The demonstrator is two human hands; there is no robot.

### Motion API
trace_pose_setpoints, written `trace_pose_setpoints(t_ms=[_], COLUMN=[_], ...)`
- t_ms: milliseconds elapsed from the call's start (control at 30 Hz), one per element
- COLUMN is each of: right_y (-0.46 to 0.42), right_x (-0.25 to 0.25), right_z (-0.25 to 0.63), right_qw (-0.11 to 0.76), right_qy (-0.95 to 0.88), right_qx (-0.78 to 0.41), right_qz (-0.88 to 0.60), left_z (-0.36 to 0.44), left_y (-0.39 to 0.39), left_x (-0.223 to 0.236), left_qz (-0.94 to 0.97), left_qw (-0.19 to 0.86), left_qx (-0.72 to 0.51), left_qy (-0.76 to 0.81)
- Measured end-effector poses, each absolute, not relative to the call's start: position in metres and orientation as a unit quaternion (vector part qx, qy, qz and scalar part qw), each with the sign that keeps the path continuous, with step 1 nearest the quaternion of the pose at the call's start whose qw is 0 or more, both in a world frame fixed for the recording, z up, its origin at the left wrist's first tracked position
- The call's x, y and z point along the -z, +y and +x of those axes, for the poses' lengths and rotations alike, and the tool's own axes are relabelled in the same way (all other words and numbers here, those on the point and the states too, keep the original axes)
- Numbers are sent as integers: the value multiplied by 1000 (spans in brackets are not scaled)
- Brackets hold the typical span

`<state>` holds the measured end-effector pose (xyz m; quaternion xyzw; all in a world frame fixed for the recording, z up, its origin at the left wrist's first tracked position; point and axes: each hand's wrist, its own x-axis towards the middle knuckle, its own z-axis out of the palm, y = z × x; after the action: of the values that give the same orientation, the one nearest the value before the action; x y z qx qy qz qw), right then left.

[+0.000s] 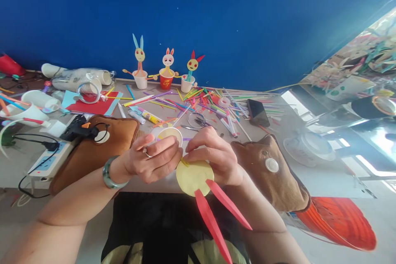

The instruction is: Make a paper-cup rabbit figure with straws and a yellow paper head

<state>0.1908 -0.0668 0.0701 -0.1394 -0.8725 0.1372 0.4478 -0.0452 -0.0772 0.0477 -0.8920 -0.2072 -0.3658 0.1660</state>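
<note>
From my head camera, both of my hands meet at the lower middle of the frame over the near edge of the tabletop point(148, 187). My left hand point(148, 161), with a ring and a green bangle at the wrist, pinches the upper left edge of a yellow paper disc point(194, 177); my right hand point(213, 156) grips the disc's top edge from the other side, fingers curled down onto it. Two long red paper ears point(216, 210) hang from the disc toward the bottom of the frame. Just behind my fingers stands a white paper cup point(169, 134). In the upper middle, against the blue wall point(247, 16), three finished paper-cup rabbits point(167, 70) stand in a row. Coloured sticks point(198, 99) lie scattered across the middle, with scissors point(199, 121) among them and a dark phone point(258, 112) to their right.
</note>
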Motion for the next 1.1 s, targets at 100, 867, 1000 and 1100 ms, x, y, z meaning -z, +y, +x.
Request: trace_pose_setpoints(t_ms=[100,867,1000,1100], right_y=[-67,-60,-53,-49], right_x=[-69,-63,-57,-52], right_z=[191,184,182,180], right_qw=[435,474,474,466], right_qy=[-877,-819,-769,-741], right_qx=[-151,-226,-312,-372], right_qz=[-139,-232,-294,-308], left_z=[-47,-24,-16,-16], left_y=[-79,-67,-69,-67], left_x=[-47,-35,-43,-46], left_qz=[-886,-849,-841,-818], left_qw=[209,90,-82,-207], left_qx=[367,446,413,393], left_qy=[-193,-269,-340,-365])
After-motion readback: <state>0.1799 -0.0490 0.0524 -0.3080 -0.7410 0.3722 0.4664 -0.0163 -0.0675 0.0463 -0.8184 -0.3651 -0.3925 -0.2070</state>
